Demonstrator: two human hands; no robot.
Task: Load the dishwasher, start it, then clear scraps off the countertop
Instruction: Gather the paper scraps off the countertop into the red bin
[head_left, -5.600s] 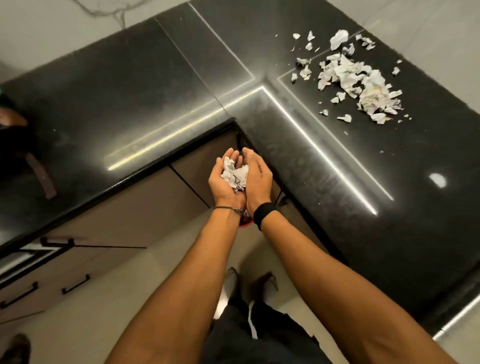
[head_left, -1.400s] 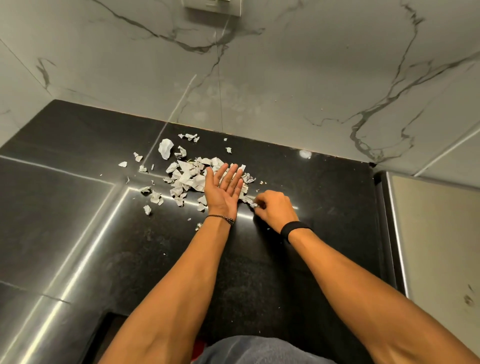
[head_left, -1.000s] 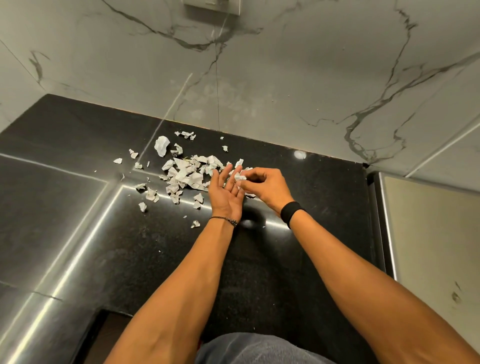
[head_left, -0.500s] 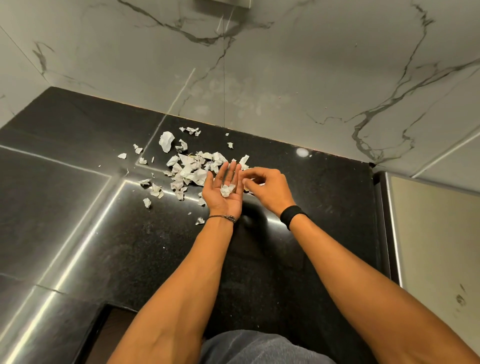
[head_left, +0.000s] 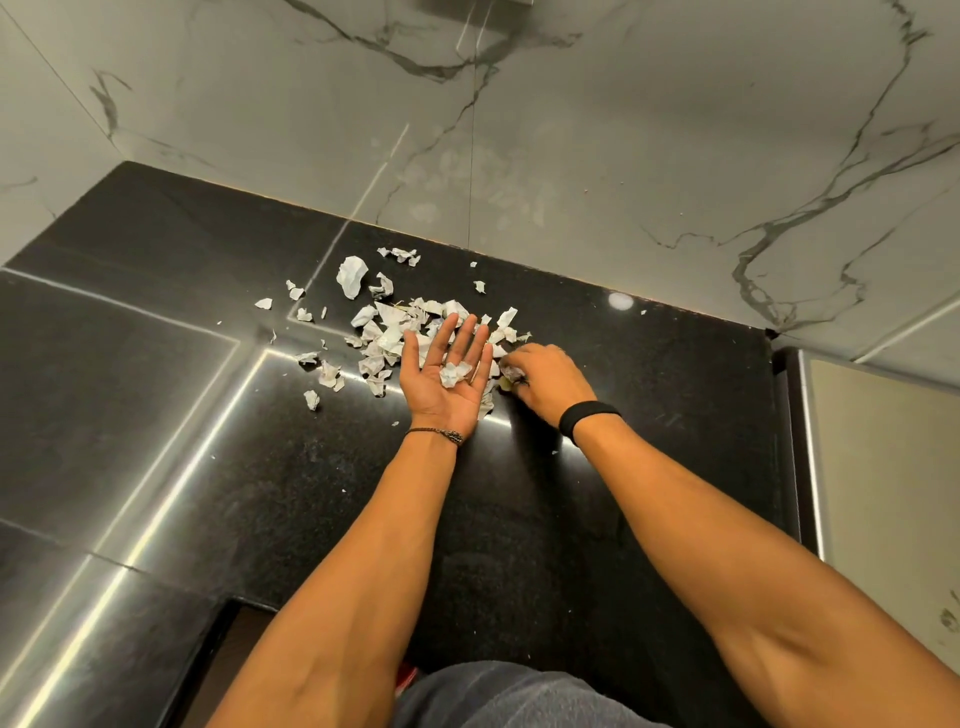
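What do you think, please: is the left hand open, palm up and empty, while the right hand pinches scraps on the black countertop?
Not quite: the head view shows the left hand is not empty; a crumpled scrap lies in its palm. Otherwise yes: it is open, palm up, while the right hand pinches scraps on the black countertop.

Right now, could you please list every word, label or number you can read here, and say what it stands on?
No text can be read in this view.
Paper scraps on the countertop: any print is too small to tell.
Black wristband: no marking shows.
Marble wall: veins only, no sign.
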